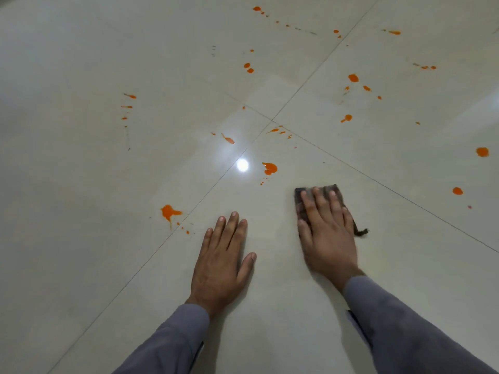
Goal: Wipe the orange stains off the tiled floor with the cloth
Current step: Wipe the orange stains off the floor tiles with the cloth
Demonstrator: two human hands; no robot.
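Glossy pale floor tiles [108, 184] carry several orange stains. One blob [269, 168] lies just beyond the cloth, another splash [168, 211] sits left of my left hand. More spots [353, 78] dot the far tiles, and two round ones [482, 151] lie at the right. My right hand [328, 230] presses flat, fingers straight, on a folded dark brown cloth [333, 189] lying on the floor. My left hand [224, 263] rests flat on the bare tile, fingers spread, touching no stain.
Dark grout lines [378, 182] cross near the middle of the view. A bright lamp reflection [242, 165] shines on the tile beside the nearest blob. A frayed thread [361, 232] trails from the cloth's right corner.
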